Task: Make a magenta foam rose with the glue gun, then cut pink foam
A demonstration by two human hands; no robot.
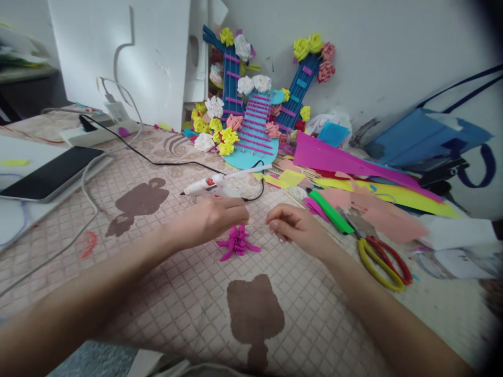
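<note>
A magenta paper flower (238,242) with narrow spread petals lies on the patterned tablecloth. Just above and behind it is my left hand (212,217), its fingers bent and pressed together; their undersides are hidden. My right hand (294,225) is apart from the flower, to its right, with the fingers curled and the thumb close to the index finger. Whether either hand pinches something small cannot be made out. Behind my left hand lies a white glue gun (208,184) with a glue stick in its rear, its nozzle pointing left.
Scissors (379,262) and a green-handled cutter (330,209) lie right, beside coloured paper (377,193). Paper-flower-decorated guitar shapes (255,131) lean on the wall. Left are a phone (51,173), a power strip (102,131) and cables. Brown patches (255,309) mark the cloth.
</note>
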